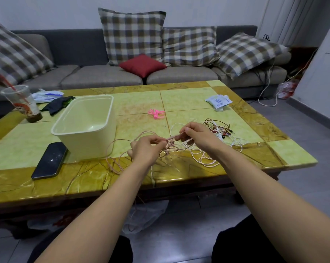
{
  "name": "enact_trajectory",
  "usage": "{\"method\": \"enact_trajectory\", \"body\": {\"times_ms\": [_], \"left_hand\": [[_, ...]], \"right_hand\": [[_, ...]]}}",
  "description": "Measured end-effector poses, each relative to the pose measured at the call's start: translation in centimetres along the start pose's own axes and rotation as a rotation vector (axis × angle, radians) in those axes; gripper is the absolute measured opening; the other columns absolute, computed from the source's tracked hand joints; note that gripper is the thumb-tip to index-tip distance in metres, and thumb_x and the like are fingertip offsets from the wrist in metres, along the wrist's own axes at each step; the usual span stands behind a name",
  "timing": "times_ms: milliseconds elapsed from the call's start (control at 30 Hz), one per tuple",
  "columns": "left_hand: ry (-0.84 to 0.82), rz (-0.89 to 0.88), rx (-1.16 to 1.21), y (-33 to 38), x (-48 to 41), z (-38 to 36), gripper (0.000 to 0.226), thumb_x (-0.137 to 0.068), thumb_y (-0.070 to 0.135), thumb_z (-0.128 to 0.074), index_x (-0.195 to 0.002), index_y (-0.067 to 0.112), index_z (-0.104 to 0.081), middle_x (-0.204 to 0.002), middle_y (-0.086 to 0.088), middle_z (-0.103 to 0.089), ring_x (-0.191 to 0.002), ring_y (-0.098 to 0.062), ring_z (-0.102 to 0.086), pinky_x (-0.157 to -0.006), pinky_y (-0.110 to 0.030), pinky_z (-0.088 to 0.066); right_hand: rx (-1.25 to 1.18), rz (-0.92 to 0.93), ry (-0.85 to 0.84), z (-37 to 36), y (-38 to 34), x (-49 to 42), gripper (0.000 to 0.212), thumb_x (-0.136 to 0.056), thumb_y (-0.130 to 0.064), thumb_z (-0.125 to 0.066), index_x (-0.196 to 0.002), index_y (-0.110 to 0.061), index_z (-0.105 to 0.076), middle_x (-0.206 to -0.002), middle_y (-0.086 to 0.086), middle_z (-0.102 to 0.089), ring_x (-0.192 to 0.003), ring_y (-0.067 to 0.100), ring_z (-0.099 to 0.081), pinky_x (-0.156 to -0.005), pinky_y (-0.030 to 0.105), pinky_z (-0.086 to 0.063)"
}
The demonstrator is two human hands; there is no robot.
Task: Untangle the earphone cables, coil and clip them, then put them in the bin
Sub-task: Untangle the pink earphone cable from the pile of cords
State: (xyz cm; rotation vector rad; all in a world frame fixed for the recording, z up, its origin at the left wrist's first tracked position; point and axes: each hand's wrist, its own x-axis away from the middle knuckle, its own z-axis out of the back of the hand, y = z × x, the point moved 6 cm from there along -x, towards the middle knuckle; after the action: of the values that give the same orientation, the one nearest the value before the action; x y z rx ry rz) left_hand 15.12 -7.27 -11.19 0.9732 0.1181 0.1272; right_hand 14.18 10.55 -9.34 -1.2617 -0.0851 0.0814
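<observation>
- Left hand (pixel 145 149) and right hand (pixel 196 134) raised just above the near table (pixel 179 168) edge, each pinching the same pale pink earphone cable (pixel 120 149); short bundled stretch held between them.
- Loose loops trailing left and over the edge.
- Tangled white and brown cables (pixel 220 130) beside the right hand.
- Bin (pixel 88 128) left, open, phone (pixel 50 160) touching its base.
- Pink clips (pixel 156 113) beyond, mid-table.

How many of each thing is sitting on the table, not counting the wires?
Bin: 1
Phone: 1
Drink cup: 1
Pink clips: 1 small bunch
White packets: 2
Dark cloth: 1
Total: 7
Both hands are pinching the pink wire.
</observation>
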Motion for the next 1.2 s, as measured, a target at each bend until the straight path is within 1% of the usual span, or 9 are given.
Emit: {"method": "enact_trajectory", "body": {"times_ms": [167,233,367,467,633,833,1000,1133,1200], "left_hand": [[0.039,-0.107,-0.065,0.6,-0.1,-0.2,0.010,-0.087,0.042,-0.064,-0.080,0.038,-0.070,-0.087,0.020,-0.069,-0.113,-0.017,-0.051,-0.083,-0.037,-0.021],[0.026,-0.164,-0.079,0.8,-0.1,-0.5,0.012,-0.087,0.043,-0.064,-0.077,0.038,-0.069,-0.085,0.020,-0.068,-0.110,-0.017,-0.054,-0.084,-0.038,-0.021],[0.013,-0.153,-0.093,0.3,-0.4,-0.5,0.012,-0.085,0.044,-0.065,-0.080,0.036,-0.072,-0.085,0.019,-0.069,-0.110,-0.016,-0.054,-0.084,-0.038,-0.022],[-0.017,-0.131,-0.080,-0.3,-0.7,-0.4,0.013,-0.084,0.045,-0.065,-0.080,0.035,-0.073,-0.083,0.017,-0.070,-0.110,-0.018,-0.054,-0.084,-0.038,-0.022],[-0.051,-0.186,-0.130,0.7,-0.1,-0.8,0.017,-0.086,0.048,-0.063,-0.085,0.033,-0.072,-0.089,0.018,-0.067,-0.117,-0.014,-0.041,-0.092,-0.039,-0.021],[-0.210,-0.086,-0.344,-0.9,-0.1,-1.5,0.040,-0.090,0.063,-0.048,-0.088,0.032,-0.074,-0.092,0.013,-0.069,-0.117,-0.021,-0.046,-0.089,-0.040,-0.022],[-0.152,-0.120,-0.301,-0.6,-0.3,-0.8,0.023,-0.092,0.054,-0.053,-0.089,0.036,-0.068,-0.098,0.014,-0.067,-0.109,-0.018,-0.053,-0.085,-0.038,-0.022],[-0.109,-0.159,-0.228,0.1,0.0,-0.4,0.015,-0.091,0.043,-0.061,-0.086,0.033,-0.071,-0.084,0.015,-0.065,-0.093,-0.010,-0.058,-0.081,-0.035,-0.021],[-0.098,-0.199,-0.218,0.5,0.2,-0.4,0.014,-0.090,0.042,-0.063,-0.083,0.034,-0.071,-0.081,0.015,-0.067,-0.088,-0.008,-0.058,-0.080,-0.035,-0.021]], "right_hand": [[0.163,0.041,-0.051,-0.4,-0.4,0.1,0.020,-0.097,-0.011,-0.049,-0.105,-0.019,-0.066,-0.113,-0.004,-0.065,-0.100,0.006,-0.057,-0.078,0.021,-0.043],[0.198,0.102,-0.115,-0.9,-1.1,0.3,0.017,-0.096,-0.021,-0.060,-0.109,-0.015,-0.069,-0.102,-0.004,-0.069,-0.089,0.001,-0.061,-0.074,0.017,-0.047],[0.435,0.104,-0.128,-1.0,-0.6,0.4,0.021,-0.092,-0.022,-0.066,-0.082,-0.004,-0.070,-0.060,-0.001,-0.056,-0.048,0.002,-0.044,-0.051,0.019,-0.034],[0.228,0.050,-0.098,-0.4,-0.8,0.4,0.020,-0.096,-0.020,-0.060,-0.092,-0.004,-0.069,-0.062,-0.002,-0.051,-0.052,0.007,-0.040,-0.050,0.020,-0.030],[0.182,0.038,-0.299,-1.9,-1.2,1.4,0.035,-0.099,-0.038,-0.053,-0.087,-0.009,-0.069,-0.050,-0.008,-0.038,-0.045,0.007,-0.028,-0.046,0.022,-0.021],[-0.137,0.197,-0.070,-0.4,-2.3,0.7,0.042,-0.106,-0.025,-0.037,-0.086,-0.002,-0.065,-0.054,-0.003,-0.033,-0.050,0.011,-0.026,-0.049,0.022,-0.023],[-0.069,-0.053,0.024,0.6,-0.3,-0.3,0.039,-0.096,-0.014,-0.035,-0.070,-0.006,-0.063,-0.052,-0.001,-0.042,-0.045,0.012,-0.029,-0.051,0.028,-0.024],[0.205,-0.312,-0.304,-0.9,1.9,1.1,0.044,-0.100,-0.024,-0.028,-0.093,-0.004,-0.067,-0.071,0.010,-0.062,-0.053,0.015,-0.045,-0.054,0.027,-0.036],[0.170,-0.297,-0.301,-1.5,1.6,1.1,0.044,-0.101,-0.035,-0.031,-0.108,-0.005,-0.063,-0.082,0.012,-0.067,-0.064,0.018,-0.054,-0.061,0.029,-0.043]]}}
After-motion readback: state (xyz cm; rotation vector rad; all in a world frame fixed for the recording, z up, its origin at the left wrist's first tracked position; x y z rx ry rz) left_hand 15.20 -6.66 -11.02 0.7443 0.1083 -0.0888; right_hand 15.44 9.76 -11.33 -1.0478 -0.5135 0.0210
